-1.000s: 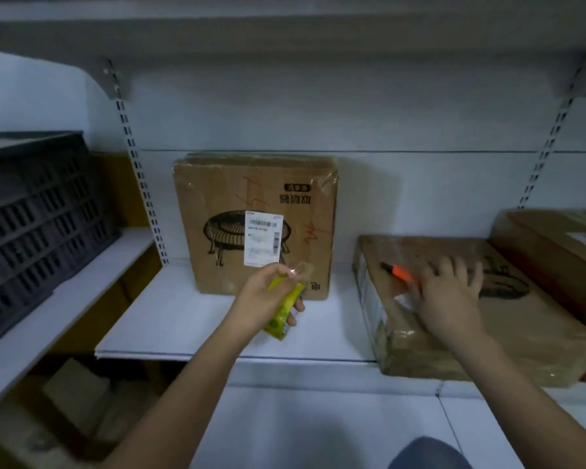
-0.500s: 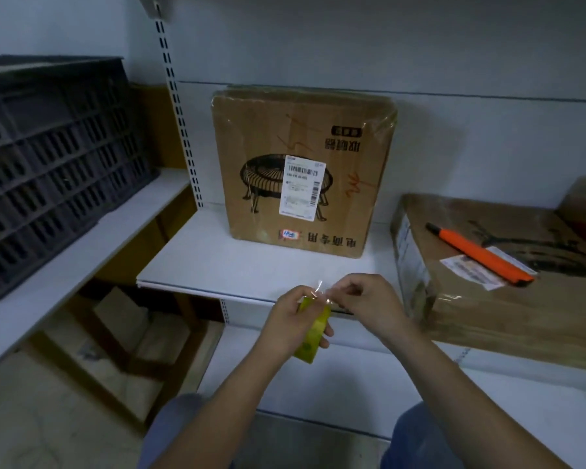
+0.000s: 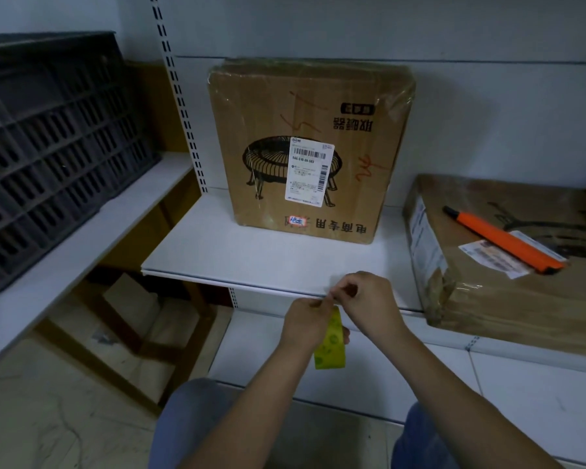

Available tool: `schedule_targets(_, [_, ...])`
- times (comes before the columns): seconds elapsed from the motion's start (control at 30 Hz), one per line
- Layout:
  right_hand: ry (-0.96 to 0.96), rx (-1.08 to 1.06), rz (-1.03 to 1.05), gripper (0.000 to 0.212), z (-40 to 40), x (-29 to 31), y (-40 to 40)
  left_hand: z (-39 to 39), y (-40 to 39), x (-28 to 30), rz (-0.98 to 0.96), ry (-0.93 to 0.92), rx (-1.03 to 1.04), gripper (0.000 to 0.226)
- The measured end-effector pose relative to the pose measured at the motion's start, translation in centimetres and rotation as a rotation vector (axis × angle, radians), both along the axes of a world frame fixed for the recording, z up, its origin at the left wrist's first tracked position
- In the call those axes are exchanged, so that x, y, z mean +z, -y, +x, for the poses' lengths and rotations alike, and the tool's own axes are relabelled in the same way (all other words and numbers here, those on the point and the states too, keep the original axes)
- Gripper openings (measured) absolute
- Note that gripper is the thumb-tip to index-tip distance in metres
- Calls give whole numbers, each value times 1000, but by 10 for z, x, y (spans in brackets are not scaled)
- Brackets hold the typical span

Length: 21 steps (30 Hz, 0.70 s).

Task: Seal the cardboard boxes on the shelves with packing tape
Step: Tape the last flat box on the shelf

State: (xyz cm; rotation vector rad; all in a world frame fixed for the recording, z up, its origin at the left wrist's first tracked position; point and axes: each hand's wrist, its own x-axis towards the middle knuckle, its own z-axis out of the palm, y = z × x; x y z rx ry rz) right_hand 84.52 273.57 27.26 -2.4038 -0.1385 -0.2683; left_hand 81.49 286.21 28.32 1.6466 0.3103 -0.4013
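Observation:
My left hand (image 3: 306,323) grips a roll of packing tape (image 3: 330,346) with a yellow-green core, held in front of the shelf edge. My right hand (image 3: 366,304) touches the top of the roll, its thumb and forefinger pinched at the tape's loose end. An upright cardboard box (image 3: 310,147) with a printed heater drawing and a white label stands at the back of the white shelf (image 3: 251,255). A second cardboard box (image 3: 508,262) lies flat at the right, wrapped in clear tape, with an orange utility knife (image 3: 503,238) on top.
A dark plastic crate (image 3: 51,143) sits on the neighbouring shelf at the left. A slotted shelf upright (image 3: 180,96) runs down beside the upright box. Below are a lower shelf (image 3: 420,384), wooden pieces on the floor, and my knees in blue trousers.
My right hand left the flat box, where the orange knife now lies, and came to the tape roll. The view dropped and moved closer; both hands now meet at the roll.

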Motion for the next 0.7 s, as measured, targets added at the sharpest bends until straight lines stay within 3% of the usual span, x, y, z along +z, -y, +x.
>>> schedule_targets(0.17, [-23, -25, 103, 18, 6, -3, 4, 3, -1, -3, -96, -91, 75, 34])
schedule_targets(0.23, [-54, -45, 125, 24, 9, -4, 3, 2, -2, -3, -63, -51, 75, 25])
schedule_targets(0.33, [-100, -73, 83, 22, 16, -11, 0, 2, -2, -8, -45, -28, 79, 26])
schedule_targets(0.4, [-126, -130, 77, 31, 19, -11, 0, 4, -3, -10, -16, -39, 116, 26])
schedule_targets(0.47, [-174, -182, 140, 47, 20, -7, 2, 9, -4, -13, 9, -68, 152, 38])
schedule_targets(0.53, [-185, -169, 136, 44, 20, -3, 2, 15, -7, -16, 49, -76, 169, 47])
schedule_targets(0.6, [-150, -153, 107, 30, 17, 0, 2, 20, -14, -16, 159, -85, 118, 53])
schedule_targets(0.7, [69, -214, 135, 14, 4, 23, 11, 18, -38, 15, 731, -11, -149, 58])
